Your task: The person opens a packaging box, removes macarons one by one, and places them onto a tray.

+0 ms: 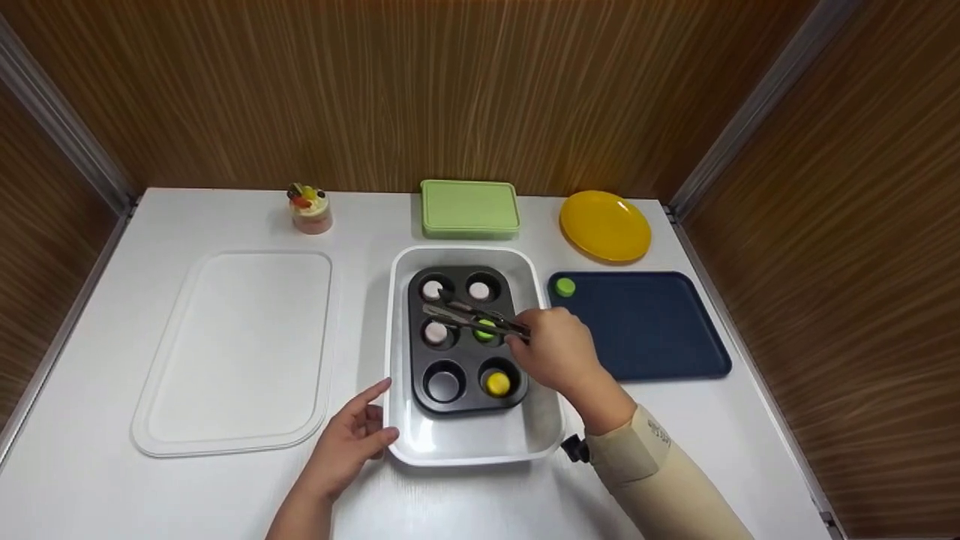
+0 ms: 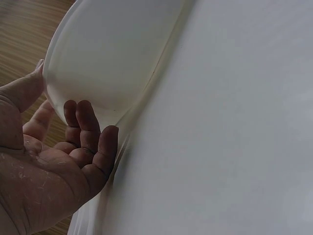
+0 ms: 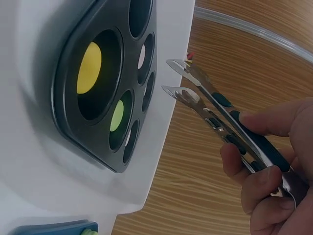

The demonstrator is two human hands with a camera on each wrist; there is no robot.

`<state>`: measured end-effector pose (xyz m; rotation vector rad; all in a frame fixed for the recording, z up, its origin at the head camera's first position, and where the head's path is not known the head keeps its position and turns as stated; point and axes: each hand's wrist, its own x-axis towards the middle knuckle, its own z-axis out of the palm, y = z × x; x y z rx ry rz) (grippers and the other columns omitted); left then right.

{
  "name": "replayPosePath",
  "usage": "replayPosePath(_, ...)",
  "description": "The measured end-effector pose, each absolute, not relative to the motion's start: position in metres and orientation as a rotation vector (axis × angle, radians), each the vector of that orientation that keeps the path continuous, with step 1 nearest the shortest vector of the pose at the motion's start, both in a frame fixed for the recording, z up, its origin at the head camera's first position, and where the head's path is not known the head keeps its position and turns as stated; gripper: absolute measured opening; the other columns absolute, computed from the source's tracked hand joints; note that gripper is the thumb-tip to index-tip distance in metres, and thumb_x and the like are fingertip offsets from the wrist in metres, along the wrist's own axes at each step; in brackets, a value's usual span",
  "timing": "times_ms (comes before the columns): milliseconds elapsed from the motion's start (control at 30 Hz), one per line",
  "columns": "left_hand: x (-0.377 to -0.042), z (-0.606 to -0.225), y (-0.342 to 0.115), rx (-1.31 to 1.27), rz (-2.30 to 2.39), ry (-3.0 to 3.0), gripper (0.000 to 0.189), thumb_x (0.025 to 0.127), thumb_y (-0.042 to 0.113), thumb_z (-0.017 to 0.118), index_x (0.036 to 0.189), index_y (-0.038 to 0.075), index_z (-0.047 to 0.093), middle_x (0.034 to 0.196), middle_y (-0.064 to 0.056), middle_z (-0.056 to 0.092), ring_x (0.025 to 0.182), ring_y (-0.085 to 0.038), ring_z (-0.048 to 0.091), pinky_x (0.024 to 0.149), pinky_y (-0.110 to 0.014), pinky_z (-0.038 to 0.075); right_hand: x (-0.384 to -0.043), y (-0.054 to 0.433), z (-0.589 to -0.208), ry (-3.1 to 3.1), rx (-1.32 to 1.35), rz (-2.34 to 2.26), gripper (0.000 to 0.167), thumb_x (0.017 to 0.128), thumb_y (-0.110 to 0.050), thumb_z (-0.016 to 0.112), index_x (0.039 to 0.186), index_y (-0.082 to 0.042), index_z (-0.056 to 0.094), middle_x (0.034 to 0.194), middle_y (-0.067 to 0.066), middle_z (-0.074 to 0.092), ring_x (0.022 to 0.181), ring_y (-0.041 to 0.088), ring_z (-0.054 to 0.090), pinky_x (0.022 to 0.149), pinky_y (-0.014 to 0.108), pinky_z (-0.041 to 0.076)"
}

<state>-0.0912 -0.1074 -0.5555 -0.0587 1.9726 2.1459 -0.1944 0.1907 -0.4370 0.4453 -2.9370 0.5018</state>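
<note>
For working tongs (image 3: 259,142) over a muffin tin (image 1: 465,358), I'd come straight down with the tips a little apart so they don't bump the sides, then squeeze gently, since the round pieces (image 1: 498,385) look small and could slip out. The right hand (image 1: 559,349) has its fingers curled round the tongs, the tips slightly parted with nothing between them, aimed toward 10 o'clock. The left hand (image 1: 352,435) is loosely open, thumb and index touching the white tub (image 1: 465,441) at its 8 o'clock edge, which should help steady it. The tin sits inside that tub, at the right hand's 9 o'clock and roughly the left hand's 1 to 2. One green piece (image 1: 565,286) is on the navy tray (image 1: 645,330), at the right hand's 12.
</note>
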Motion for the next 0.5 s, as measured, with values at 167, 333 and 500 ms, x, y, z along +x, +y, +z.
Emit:
replayPosePath(167, -0.0912, -0.5549, -0.1069, -0.079, 2.145, 1.968, 0.076, 0.091, -0.004, 0.077, 0.159, 0.0, 0.044, 0.111, -0.02, 0.064, 0.089, -0.019, 0.066, 0.065, -0.027, 0.053, -0.1949, 0.1893, -0.4406, -2.971, 0.452, 0.447, 0.02, 0.088, -0.02, 0.077, 0.072, -0.015, 0.068, 0.061, -0.002, 0.055, 0.055, 0.023, 0.052, 0.05, 0.045, 0.045)
replayPosePath(333, -0.0908, -0.5549, -0.1073, -0.087, 2.163, 1.942, 0.077, 0.091, -0.005, 0.077, 0.159, 0.0, 0.043, 0.111, -0.02, 0.063, 0.089, -0.018, 0.065, 0.065, -0.026, 0.052, -0.1943, 0.1878, -0.4413, -2.991, 0.448, 0.415, 0.022, 0.087, -0.021, 0.078, 0.07, -0.016, 0.065, 0.063, -0.001, 0.056, 0.057, 0.024, 0.055, 0.05, 0.047, 0.046)
replayPosePath(500, -0.091, -0.5552, -0.1074, -0.07, 2.174, 1.938, 0.076, 0.091, -0.006, 0.077, 0.159, -0.002, 0.042, 0.11, -0.019, 0.063, 0.088, -0.018, 0.065, 0.065, -0.026, 0.053, -0.1941, 0.186, -0.4407, -2.991, 0.475, 0.391, 0.026, 0.087, -0.02, 0.077, 0.067, -0.015, 0.06, 0.062, 0.001, 0.055, 0.056, 0.025, 0.055, 0.049, 0.048, 0.047)
